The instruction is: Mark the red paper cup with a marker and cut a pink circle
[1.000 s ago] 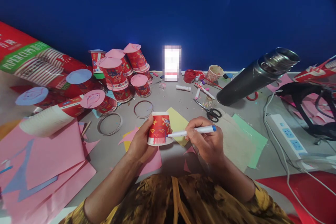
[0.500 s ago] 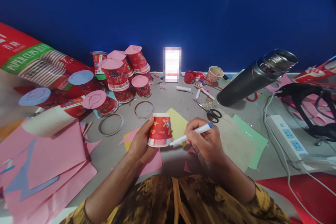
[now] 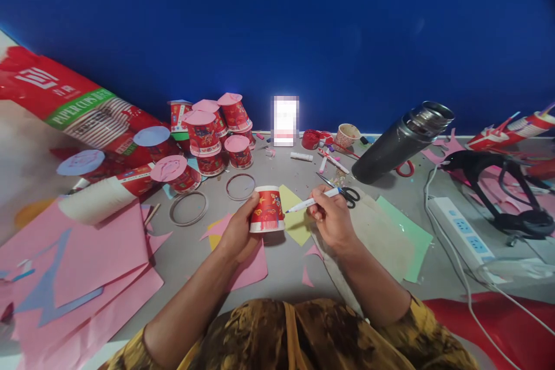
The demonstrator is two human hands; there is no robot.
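My left hand [image 3: 237, 230] is wrapped round a red paper cup [image 3: 267, 208], held upside down with its white rim at the bottom. Gold stars and coloured figures decorate the cup, and blue and pink strokes mark its lower part. In my right hand [image 3: 332, 214] is a white marker with a blue tip [image 3: 313, 200], pinched between the fingers. Its tip points left, close to the cup's right side; I cannot tell if it touches. A yellow paper sheet [image 3: 295, 225] lies beneath, and black-handled scissors [image 3: 350, 196] rest just beyond my right hand.
Red cups with pink paper tops [image 3: 203, 133] stand stacked at the back left, near a paper-cup package [image 3: 93, 113]. Tape rings [image 3: 188, 208] and pink sheets [image 3: 99, 254] lie left. A dark flask [image 3: 390, 147], green sheet [image 3: 411, 248] and power strip [image 3: 463, 237] are on the right.
The marker's tip has moved up from the cup's lower rim to beside its right side. My right hand has risen slightly with it. The cup has shifted slightly, and the camera view has turned.
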